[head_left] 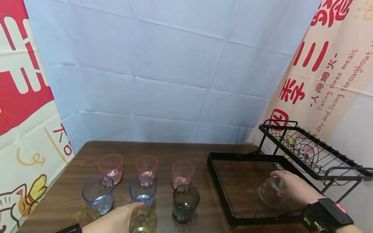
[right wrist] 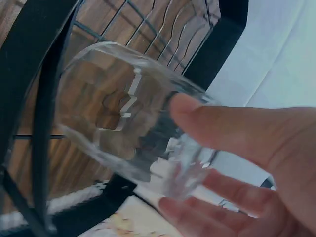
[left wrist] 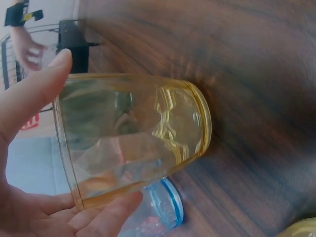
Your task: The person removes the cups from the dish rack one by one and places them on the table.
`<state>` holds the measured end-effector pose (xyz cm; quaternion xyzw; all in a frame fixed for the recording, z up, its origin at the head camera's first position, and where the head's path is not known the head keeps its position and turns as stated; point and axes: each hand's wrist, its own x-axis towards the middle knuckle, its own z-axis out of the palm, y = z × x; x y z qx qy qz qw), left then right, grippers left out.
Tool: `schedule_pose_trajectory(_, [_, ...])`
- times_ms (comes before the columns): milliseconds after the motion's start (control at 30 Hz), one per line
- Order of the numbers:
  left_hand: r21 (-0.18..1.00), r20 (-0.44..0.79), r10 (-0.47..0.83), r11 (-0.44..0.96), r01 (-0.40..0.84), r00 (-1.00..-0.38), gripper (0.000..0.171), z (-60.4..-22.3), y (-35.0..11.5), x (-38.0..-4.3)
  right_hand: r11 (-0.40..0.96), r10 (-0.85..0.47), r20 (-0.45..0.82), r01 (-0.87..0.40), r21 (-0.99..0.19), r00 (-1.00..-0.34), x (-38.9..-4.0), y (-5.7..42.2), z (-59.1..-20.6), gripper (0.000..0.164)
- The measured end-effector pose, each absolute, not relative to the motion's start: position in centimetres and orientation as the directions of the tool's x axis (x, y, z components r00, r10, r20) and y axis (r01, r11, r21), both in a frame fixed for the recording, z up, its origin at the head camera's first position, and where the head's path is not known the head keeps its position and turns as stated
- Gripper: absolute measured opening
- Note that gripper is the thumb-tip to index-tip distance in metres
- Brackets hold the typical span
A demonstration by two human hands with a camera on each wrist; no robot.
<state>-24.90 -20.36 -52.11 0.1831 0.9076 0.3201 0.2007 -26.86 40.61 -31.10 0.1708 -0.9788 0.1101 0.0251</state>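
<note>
At the front of the table, my left hand (head_left: 115,220) holds an amber glass (head_left: 143,220) between thumb and fingers. The left wrist view shows the grip near the rim of this amber glass (left wrist: 133,138), its thick base facing the wooden tabletop. My right hand (head_left: 295,188) grips a clear glass (head_left: 269,193) over the lower tier of a black dish rack (head_left: 220,191). Seen from the right wrist, thumb and fingers pinch the clear glass (right wrist: 123,108) at one end, while its other end points toward the rack's wires.
Three pink glasses (head_left: 183,173) stand in a back row. Before them are two blue glasses (head_left: 100,197) and a dark grey glass (head_left: 185,204). A second amber glass (head_left: 84,216) is partly behind my left forearm. The rack's upper basket (head_left: 309,152) overhangs the right side.
</note>
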Motion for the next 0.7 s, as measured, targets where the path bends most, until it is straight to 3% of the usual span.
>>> schedule_pose_trajectory(100, [0.640, -0.285, 0.463, 0.744, 0.193, -0.840, 0.100, -43.7, -18.3, -21.0, 0.892, -0.381, 0.205, -0.416, -0.174, -0.902, -25.6, 38.8, -31.1, 0.064])
schedule_pose_trajectory(267, [0.666, -0.203, 0.470, 0.710, 0.231, -0.859, 0.088, -36.6, -16.9, -17.8, 0.810, -0.486, 0.452, -0.580, -0.088, -0.748, -23.0, 34.1, -29.2, 0.073])
schedule_pose_trajectory(333, [0.653, -0.083, 0.471, 0.691, 0.309, -0.878, 0.088, -34.1, -16.5, -16.7, 0.749, -0.497, 0.555, -0.653, -0.116, -0.668, -22.2, 31.8, -28.2, 0.076])
schedule_pose_trajectory(400, [0.618, 0.073, 0.468, 0.672, 0.408, -0.881, 0.094, -31.4, -15.8, -15.9, 0.650, -0.464, 0.621, -0.719, -0.247, -0.632, -21.7, 29.4, -27.4, 0.078])
schedule_pose_trajectory(500, [0.614, 0.287, 0.437, 0.599, 0.514, -0.852, 0.109, -28.0, -14.1, -15.7, 0.328, -0.393, 0.644, -0.755, -0.568, -0.656, -21.5, 25.6, -27.1, 0.073])
schedule_pose_trajectory(567, [0.680, 0.325, 0.416, 0.521, 0.515, -0.849, 0.116, -26.2, -12.7, -16.2, 0.078, -0.357, 0.617, -0.681, -0.729, -0.701, -21.6, 23.2, -27.6, 0.068])
schedule_pose_trajectory(633, [0.776, 0.305, 0.410, 0.416, 0.474, -0.860, 0.120, -25.2, -11.3, -17.0, -0.173, -0.356, 0.601, -0.582, -0.795, -0.715, -21.9, 20.9, -28.7, 0.063])
schedule_pose_trajectory(700, [0.850, 0.264, 0.415, 0.326, 0.413, -0.871, 0.119, -24.8, -10.2, -17.7, -0.330, -0.365, 0.580, -0.481, -0.812, -0.729, -21.8, 18.9, -30.1, 0.059])
